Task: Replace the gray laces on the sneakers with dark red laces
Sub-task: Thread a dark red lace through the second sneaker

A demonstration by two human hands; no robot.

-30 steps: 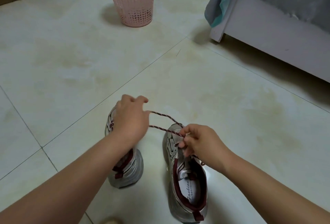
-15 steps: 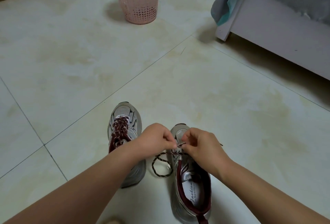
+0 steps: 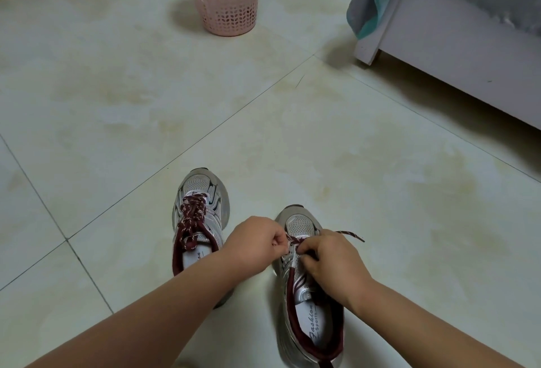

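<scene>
The dark red lace could slip out of the lowest eyelets of the right sneaker on the floor if pulled unevenly. Both hands hover over its toe end, left hand and right hand each pinching the lace, fingers curled.
</scene>
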